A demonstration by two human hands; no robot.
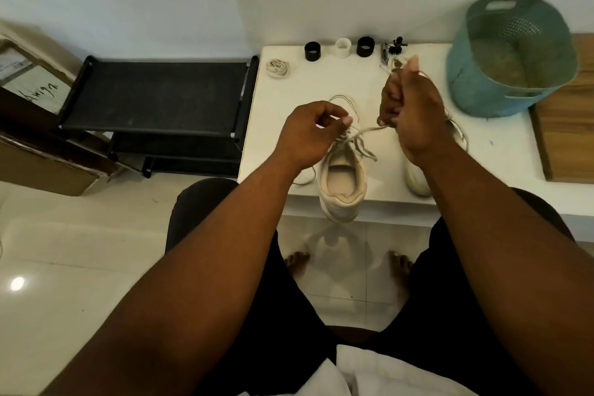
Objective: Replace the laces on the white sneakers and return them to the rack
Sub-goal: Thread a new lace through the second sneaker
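Note:
A white sneaker [342, 185] sits on the white table [324, 87], heel hanging over the near edge. Its pale lace [361, 141] runs loosely across the eyelets. My left hand [308, 133] pinches one lace end above the tongue. My right hand [409, 112] grips the other lace end in a fist and holds it taut to the right. The second white sneaker [418, 177] lies mostly hidden under my right wrist. A coiled spare lace [278, 68] rests at the table's far left.
A black shoe rack [154, 96] stands left of the table. A teal plastic basket [511, 58] sits at the far right beside a wooden board [569, 125]. Two black rings [313, 51] and a white ring [343, 48] line the back edge. Cardboard boxes [32, 87] stand far left.

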